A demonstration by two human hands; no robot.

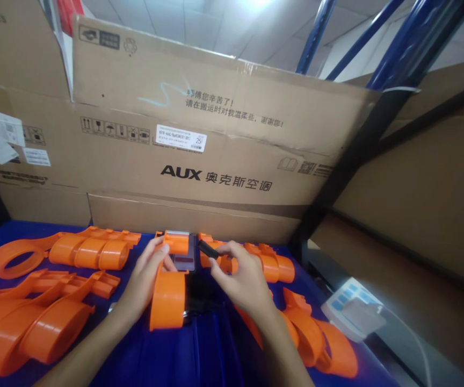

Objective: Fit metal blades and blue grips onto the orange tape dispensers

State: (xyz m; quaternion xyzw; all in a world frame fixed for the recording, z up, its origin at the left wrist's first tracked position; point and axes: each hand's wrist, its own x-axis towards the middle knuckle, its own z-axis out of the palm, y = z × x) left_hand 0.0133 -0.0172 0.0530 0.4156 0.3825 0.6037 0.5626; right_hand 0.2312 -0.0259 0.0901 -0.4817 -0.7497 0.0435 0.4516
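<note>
My left hand (150, 269) is closed around the narrow neck of an orange plastic part (169, 299). Its wide ring end hangs down toward me, and its smaller, flat-ended head points up and away. In my right hand (242, 274) a short black bar-like piece (208, 249) is pinched between thumb and fingers. The black piece is a little to the right of the orange part's head, apart from it. Behind the orange part lies a dark, flat, rectangular object (190, 252), partly hidden by my left hand and the part.
More orange parts lie in rows on the blue surface (135, 349), at left (50, 317) and at right (316, 338). A tall cardboard panel (127, 177) stands behind. At right are a dark rack post (336, 156) and a white power strip (353, 309) with a cable.
</note>
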